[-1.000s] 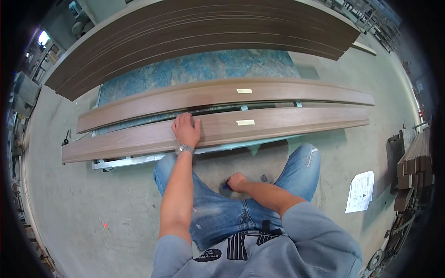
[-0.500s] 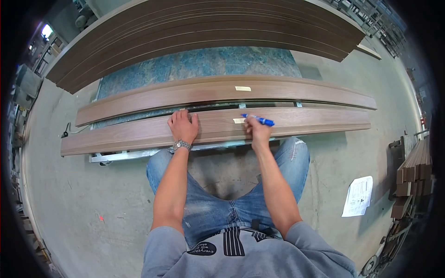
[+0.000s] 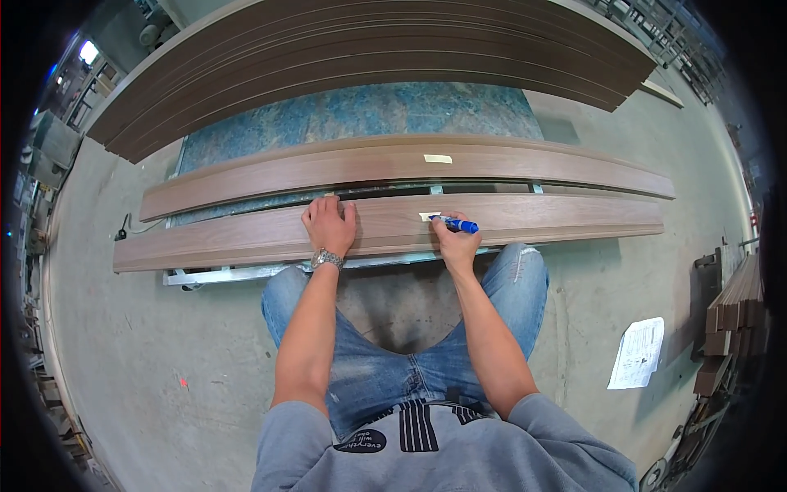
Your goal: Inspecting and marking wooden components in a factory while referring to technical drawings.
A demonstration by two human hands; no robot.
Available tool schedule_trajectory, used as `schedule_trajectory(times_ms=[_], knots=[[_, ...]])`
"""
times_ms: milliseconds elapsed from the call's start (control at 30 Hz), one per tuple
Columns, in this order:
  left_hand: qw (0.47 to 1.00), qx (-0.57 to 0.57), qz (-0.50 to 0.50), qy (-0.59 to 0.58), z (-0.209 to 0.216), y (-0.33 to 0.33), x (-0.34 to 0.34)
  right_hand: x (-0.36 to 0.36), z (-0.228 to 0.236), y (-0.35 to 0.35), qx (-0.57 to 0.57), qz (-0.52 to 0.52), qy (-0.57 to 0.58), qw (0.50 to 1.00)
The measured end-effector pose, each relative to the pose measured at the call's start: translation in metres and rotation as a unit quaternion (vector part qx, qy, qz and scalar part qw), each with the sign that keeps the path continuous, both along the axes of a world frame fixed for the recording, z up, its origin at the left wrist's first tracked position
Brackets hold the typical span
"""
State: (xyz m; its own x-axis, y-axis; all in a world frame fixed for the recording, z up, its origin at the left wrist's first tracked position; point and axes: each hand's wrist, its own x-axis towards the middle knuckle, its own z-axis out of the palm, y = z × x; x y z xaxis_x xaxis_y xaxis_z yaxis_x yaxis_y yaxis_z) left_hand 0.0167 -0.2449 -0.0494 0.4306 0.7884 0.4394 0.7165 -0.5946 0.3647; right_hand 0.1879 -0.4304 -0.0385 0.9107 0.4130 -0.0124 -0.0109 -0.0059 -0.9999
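Note:
A long brown wood-grain board (image 3: pixel 541 212) lies crosswise in front of my knees. My left hand (image 3: pixel 329 225) rests on it, thumb apart, its fingertips at the board's far edge. In my right hand (image 3: pixel 456 243) a blue marker (image 3: pixel 457 223) is pinched, its tip down at a small piece of pale yellow tape (image 3: pixel 428 217) stuck on the board. Beyond a narrow gap lies a second similar board (image 3: pixel 328 169), with its own strip of yellow tape (image 3: pixel 438 159) near the middle.
Both boards lie on a low metal frame (image 3: pixel 221 276) with a mottled blue panel (image 3: pixel 352 111). A large stack of brown boards (image 3: pixel 369 49) stands behind. Printed paper (image 3: pixel 637 353) lies on the floor at right, near more stacked profiles (image 3: pixel 730 316). A cord (image 3: pixel 125 225) is at left.
My right hand has brought the marker left and down, so its tip now meets the tape on the near board. The left hand stays on the board.

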Motion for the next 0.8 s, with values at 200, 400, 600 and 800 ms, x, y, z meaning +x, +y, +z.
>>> schedule_trajectory(times_ms=[200,400,600,800], knots=[[1.000,0.009,0.005,0.003,-0.001,0.002,-0.001,-0.005,0.007,0.004,0.006,-0.001,0.004,1.000],[1.000,-0.003,-0.002,-0.005,0.000,0.000,-0.002,-0.006,0.004,0.004,0.028,0.005,0.045,0.999],[1.000,0.015,-0.002,-0.013,-0.002,0.001,0.001,-0.001,-0.005,0.005,-0.006,-0.009,-0.034,0.999],[1.000,0.014,0.003,-0.011,-0.004,0.002,0.000,-0.003,0.003,0.002,-0.006,-0.002,-0.001,1.000]])
